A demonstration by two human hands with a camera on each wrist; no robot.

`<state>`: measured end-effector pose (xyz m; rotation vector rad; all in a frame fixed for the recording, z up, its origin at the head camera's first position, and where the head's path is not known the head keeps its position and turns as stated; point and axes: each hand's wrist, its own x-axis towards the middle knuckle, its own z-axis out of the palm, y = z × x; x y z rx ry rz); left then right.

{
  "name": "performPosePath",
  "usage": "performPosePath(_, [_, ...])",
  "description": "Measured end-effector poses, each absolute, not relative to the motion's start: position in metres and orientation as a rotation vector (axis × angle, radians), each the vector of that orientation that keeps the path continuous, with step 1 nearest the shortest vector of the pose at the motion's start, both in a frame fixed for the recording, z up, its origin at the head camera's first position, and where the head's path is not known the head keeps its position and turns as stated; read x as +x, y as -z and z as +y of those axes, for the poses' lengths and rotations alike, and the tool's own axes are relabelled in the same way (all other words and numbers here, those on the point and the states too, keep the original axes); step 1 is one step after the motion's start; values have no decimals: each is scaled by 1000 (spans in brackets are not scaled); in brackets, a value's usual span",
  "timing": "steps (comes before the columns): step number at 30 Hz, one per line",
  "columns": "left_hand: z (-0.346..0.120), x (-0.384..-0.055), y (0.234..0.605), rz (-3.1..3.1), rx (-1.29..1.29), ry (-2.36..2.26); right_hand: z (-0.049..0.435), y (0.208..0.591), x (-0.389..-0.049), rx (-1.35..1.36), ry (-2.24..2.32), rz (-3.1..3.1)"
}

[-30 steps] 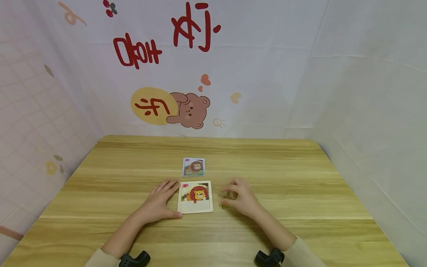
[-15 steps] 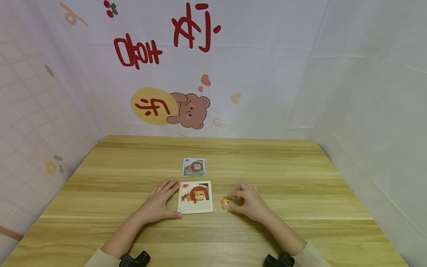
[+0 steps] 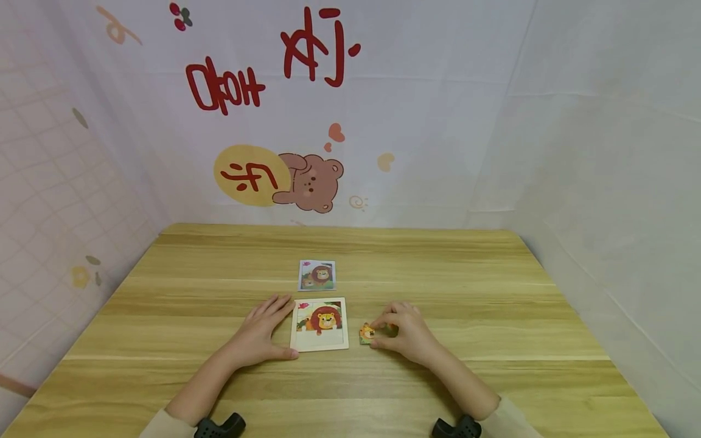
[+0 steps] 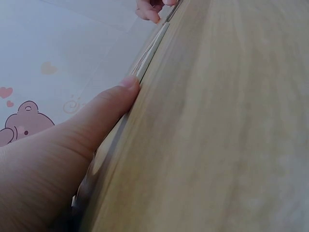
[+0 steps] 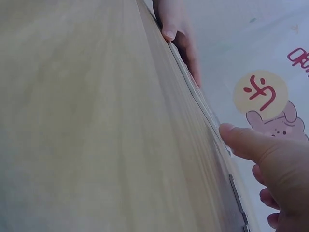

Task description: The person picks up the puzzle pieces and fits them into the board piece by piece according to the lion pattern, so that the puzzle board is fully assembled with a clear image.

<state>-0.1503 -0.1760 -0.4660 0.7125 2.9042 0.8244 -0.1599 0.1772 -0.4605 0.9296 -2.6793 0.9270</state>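
Our right grip [image 3: 408, 334] pinches the small, flat orange-and-green puzzle piece [image 3: 365, 334] just right of the square, pale wooden puzzle tray [image 3: 320, 342] on the tabletop [image 3: 328, 389], left grip [image 3: 257, 337] spread against its edge, and we'd best square the corners.

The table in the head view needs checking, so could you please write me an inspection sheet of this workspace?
Surface: wood-grain table
Job's things: puzzle frame, its lower part unfilled; orange-faced piece to its right; further loose puzzle part, mostly hidden; picture card beyond the frame
Clutter: nothing seen
Hands: left hand touches the frame's left side; right hand pinches the orange-faced piece
Cables: nothing seen
Surroundings: white cloth behind, with bear print
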Motion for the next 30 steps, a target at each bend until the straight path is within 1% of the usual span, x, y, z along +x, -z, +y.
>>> performPosePath(7, [-177, -150, 466, 2907, 706, -821, 163, 456, -159, 949, -946, -2626])
performPosePath(17, [-178, -150, 467, 2909, 706, -824, 131, 452, -157, 967, -935, -2643])
performPosePath(30, [-176, -150, 468, 2919, 722, -816, 94, 455, -159, 1026, -929, -2648])
